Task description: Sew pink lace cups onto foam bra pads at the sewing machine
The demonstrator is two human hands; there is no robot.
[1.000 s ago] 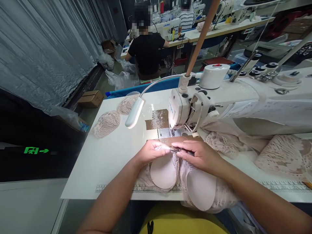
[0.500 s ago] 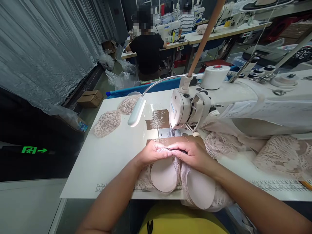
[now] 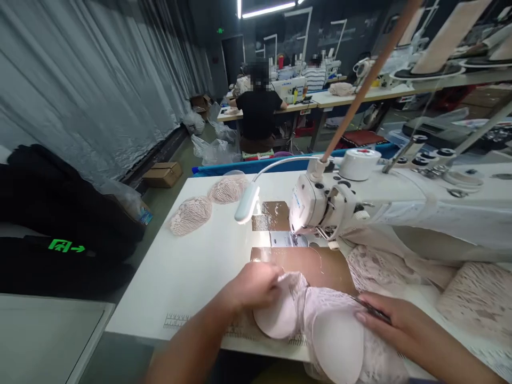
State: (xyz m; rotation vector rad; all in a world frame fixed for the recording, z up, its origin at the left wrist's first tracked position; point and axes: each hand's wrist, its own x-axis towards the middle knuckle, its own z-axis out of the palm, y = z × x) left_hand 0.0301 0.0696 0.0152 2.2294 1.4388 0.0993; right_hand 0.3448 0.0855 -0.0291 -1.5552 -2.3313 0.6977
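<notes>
A pale pink lace bra [image 3: 338, 338] lies at the table's front edge, its two smooth cup linings facing up. My left hand [image 3: 258, 282] is closed at the upper edge of the left cup, its fingers blurred and partly hidden. In my right hand [image 3: 384, 314] is a slim dark metal tool [image 3: 374, 309], gripped between thumb and fingers, its tip pointing left over the top of the right cup. It may be thread snips or tweezers; the shape is too small to tell. The white sewing machine [image 3: 316, 205] stands just beyond, its needle area lit.
Two lace cups [image 3: 191, 215] lie at the table's far left. A lamp [image 3: 248, 202] on a bent neck hangs left of the machine head. More lace fabric [image 3: 476, 298] is piled at the right. A person in black [image 3: 260, 117] sits at another machine ahead.
My hands, together on the bra's upper edge before, have moved apart: the left stays at the left cup, the right has shifted right and down with the dark tool. The view has tilted up.
</notes>
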